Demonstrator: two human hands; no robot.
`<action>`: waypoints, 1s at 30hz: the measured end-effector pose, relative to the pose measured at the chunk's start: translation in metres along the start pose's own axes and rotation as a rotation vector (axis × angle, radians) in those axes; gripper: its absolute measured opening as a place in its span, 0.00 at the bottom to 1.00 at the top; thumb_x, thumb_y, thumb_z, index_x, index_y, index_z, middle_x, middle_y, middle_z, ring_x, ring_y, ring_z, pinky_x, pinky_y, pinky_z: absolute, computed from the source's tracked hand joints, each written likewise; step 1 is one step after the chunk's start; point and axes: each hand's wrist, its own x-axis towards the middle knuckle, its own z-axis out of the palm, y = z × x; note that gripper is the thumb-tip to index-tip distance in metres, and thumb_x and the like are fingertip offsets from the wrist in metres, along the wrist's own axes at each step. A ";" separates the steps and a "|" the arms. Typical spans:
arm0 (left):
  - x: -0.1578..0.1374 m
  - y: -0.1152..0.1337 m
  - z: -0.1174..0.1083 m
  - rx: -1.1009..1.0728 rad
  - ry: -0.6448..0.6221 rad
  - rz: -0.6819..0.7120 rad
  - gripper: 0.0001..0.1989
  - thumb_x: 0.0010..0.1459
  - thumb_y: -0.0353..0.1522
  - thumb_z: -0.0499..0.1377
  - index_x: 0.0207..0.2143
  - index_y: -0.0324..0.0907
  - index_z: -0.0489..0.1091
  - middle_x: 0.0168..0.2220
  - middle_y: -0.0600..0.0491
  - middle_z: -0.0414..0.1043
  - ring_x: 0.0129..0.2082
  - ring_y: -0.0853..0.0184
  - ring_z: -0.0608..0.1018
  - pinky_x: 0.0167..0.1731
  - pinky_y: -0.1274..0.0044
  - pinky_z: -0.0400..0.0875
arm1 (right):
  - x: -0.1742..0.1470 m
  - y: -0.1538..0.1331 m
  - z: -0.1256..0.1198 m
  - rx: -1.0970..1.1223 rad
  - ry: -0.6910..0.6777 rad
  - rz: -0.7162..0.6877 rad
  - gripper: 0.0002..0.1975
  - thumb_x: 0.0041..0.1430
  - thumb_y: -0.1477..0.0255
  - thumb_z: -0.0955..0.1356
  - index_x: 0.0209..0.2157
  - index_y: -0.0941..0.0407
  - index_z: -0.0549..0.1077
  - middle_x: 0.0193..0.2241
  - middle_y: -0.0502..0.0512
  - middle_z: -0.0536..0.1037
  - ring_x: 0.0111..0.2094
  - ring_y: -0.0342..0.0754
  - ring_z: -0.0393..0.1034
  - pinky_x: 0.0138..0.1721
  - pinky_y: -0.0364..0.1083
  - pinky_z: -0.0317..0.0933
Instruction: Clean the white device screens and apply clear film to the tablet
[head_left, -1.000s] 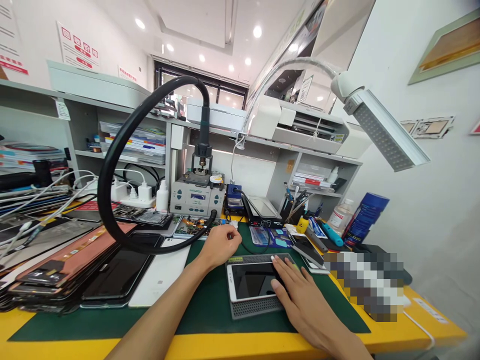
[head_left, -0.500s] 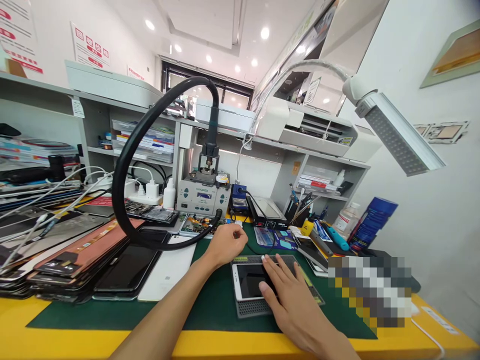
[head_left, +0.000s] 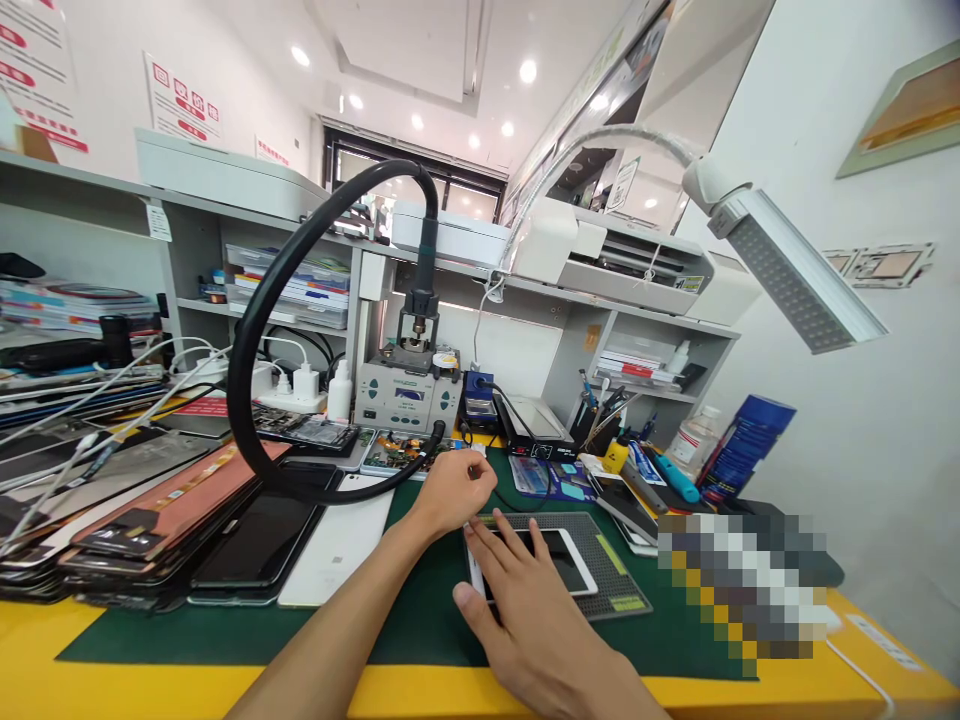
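A white-framed smartphone (head_left: pixel 576 562) lies face up, its dark screen partly covered by my right hand. It rests on a grey dotted pad (head_left: pixel 611 560) with yellow-green strips. My right hand (head_left: pixel 517 590) is spread flat over the phone's left part, fingers apart. Just beyond the pad's left far corner, my left hand (head_left: pixel 454 492) is closed, thumb and fingers curled together; whatever may be between them is hidden. A white phone back or panel (head_left: pixel 337 548) lies left of my left forearm.
A black hose (head_left: pixel 244 370) loops from the hot-air station (head_left: pixel 405 395) toward my left hand. Stacked screens (head_left: pixel 142 510) fill the left side. A soldering-iron stand (head_left: pixel 478 395) and tool holder (head_left: pixel 592 425) stand behind. A lamp (head_left: pixel 806 270) hangs at right above the green mat (head_left: pixel 420 635).
My right hand has slid left across the phone, uncovering its right end and covering more of its left. My left hand stays curled in about the same place.
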 end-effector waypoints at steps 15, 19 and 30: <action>-0.002 0.000 -0.001 -0.005 -0.005 0.002 0.14 0.66 0.38 0.59 0.48 0.39 0.71 0.47 0.49 0.73 0.42 0.63 0.78 0.42 0.67 0.76 | -0.012 -0.005 0.014 0.011 -0.024 -0.061 0.31 0.70 0.51 0.53 0.70 0.47 0.47 0.70 0.45 0.47 0.70 0.64 0.37 0.65 0.74 0.28; -0.001 0.000 -0.001 -0.009 0.005 0.005 0.14 0.66 0.38 0.59 0.48 0.39 0.71 0.47 0.49 0.73 0.42 0.63 0.78 0.42 0.67 0.76 | -0.016 0.001 0.026 -0.034 -0.015 -0.078 0.32 0.70 0.51 0.55 0.70 0.45 0.45 0.69 0.44 0.46 0.69 0.68 0.40 0.63 0.77 0.32; -0.001 0.000 -0.001 -0.010 0.003 0.011 0.13 0.66 0.38 0.58 0.48 0.40 0.71 0.48 0.49 0.73 0.42 0.63 0.78 0.42 0.68 0.76 | -0.027 0.012 0.057 -0.163 0.118 -0.083 0.32 0.69 0.52 0.58 0.70 0.43 0.45 0.68 0.45 0.48 0.67 0.72 0.46 0.60 0.80 0.41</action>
